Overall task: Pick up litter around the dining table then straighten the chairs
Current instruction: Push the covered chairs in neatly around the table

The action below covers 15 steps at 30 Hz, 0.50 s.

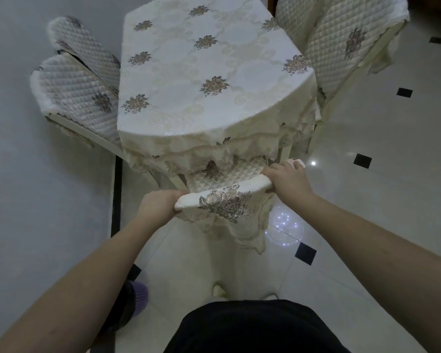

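Right now both sets of fingers are curled over the top rail of the near chair (224, 197). The left hand (158, 205) grips the rail's left end, fingers wrapped over the padded, flower-embroidered cover. The right hand (287, 180) grips the right end in the same way, and a small pale wad (296, 163) shows just past its knuckles; whether the fingers hold it cannot be told. The chair's quilted seat sits partly under the hanging lace edge of the tablecloth (204, 72), which covers the dining table. Two quilted chairs (79, 80) stand close together at the table's left side, against the grey wall, and another chair (341, 47) stands at the right. Below lies glossy white floor (367, 200) with small black diamond tiles.
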Motion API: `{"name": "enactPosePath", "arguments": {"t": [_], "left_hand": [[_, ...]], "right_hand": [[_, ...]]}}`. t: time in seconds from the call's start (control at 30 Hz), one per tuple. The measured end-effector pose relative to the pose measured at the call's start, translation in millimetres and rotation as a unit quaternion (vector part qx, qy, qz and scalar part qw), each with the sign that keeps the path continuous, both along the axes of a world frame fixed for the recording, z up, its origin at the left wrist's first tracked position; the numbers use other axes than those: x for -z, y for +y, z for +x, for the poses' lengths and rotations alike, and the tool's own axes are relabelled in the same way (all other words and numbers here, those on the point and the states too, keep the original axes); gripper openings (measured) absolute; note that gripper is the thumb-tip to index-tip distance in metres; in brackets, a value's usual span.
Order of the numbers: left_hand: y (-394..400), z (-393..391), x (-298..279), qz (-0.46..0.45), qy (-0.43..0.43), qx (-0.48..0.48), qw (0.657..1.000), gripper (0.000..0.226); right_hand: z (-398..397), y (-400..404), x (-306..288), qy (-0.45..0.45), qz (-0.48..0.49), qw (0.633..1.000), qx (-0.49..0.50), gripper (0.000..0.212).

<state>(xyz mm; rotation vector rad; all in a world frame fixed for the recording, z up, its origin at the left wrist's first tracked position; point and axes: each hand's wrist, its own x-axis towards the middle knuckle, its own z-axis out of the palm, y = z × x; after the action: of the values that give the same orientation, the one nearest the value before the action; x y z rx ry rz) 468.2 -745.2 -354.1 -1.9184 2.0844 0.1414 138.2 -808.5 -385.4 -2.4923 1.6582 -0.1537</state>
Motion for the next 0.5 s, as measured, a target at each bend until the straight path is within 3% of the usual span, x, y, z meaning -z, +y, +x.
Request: {"name": "enactPosePath", "arguments": {"t": [0.3, 0.5], "left_hand": [[4.6, -1.6, 10.7, -0.063, 0.035, 0.006, 0.997, 0.025], [3.6, -4.5, 14.2, -0.056, 0.047, 0.003, 0.997, 0.029]], "right_hand": [[-1.9, -7.0, -6.3, 0.020, 0.031, 0.999, -0.007, 0.036], [-0.8, -4.2, -9.3, 0.043, 0.025, 0.998, 0.049, 0.047]]}}
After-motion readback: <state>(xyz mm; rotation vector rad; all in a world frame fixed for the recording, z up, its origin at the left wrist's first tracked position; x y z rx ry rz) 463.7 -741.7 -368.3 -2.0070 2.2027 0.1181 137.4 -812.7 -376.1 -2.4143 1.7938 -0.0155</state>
